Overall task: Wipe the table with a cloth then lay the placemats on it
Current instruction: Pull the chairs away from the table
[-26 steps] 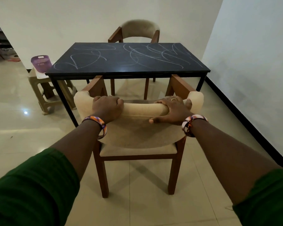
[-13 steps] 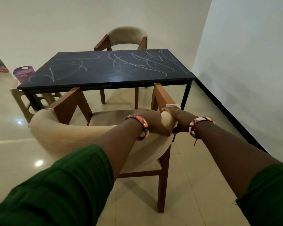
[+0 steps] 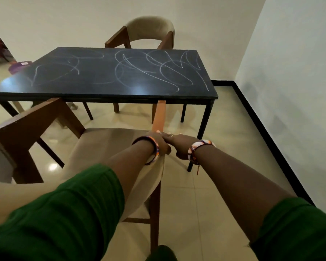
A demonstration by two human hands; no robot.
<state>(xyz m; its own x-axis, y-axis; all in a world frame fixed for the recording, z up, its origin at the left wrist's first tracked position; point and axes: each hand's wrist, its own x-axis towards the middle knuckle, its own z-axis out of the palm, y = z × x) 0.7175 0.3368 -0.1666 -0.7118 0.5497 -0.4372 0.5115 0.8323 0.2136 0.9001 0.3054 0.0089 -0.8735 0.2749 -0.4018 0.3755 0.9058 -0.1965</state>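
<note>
1. Worktop [image 3: 105, 87]: dark rectangular slab on thin black legs, standing on pale glossy floor tiles [image 3: 215, 129]; surface covered in looping white chalk-like scribbles [image 3: 158, 70], densest on its right half; no cloth or placemats in sight.
2. Near chair [image 3: 94, 147]: beige padded seat and backrest, brown wooden frame, standing just at the worktop's near edge; turned at an angle, its wooden arm [image 3: 159, 115] pointing toward the worktop edge.
3. Left hand [image 3: 159, 143]: reaches across the body to the right end of the chair's backrest; fingers curled over the padded end, gripping it; multicoloured bangle [image 3: 154, 149] at the wrist.
4. Right hand [image 3: 179, 146]: touching the left one at the same end of the backrest; fingers bent down around the padding, holding it; ring on one finger; patterned bangle [image 3: 198, 147] and a thread at the wrist.
5. Both forearms run out of green sleeves [image 3: 64, 213] at the bottom of view.
6. Far chair [image 3: 149, 31]: same build, beyond the worktop, against the white back wall.
7. Purple container [image 3: 19, 65] partly hidden behind the worktop's left far corner; blurred, detail unreadable.
8. White side wall [image 3: 290, 91] on the right with a black skirting strip [image 3: 262, 132] along the floor.
</note>
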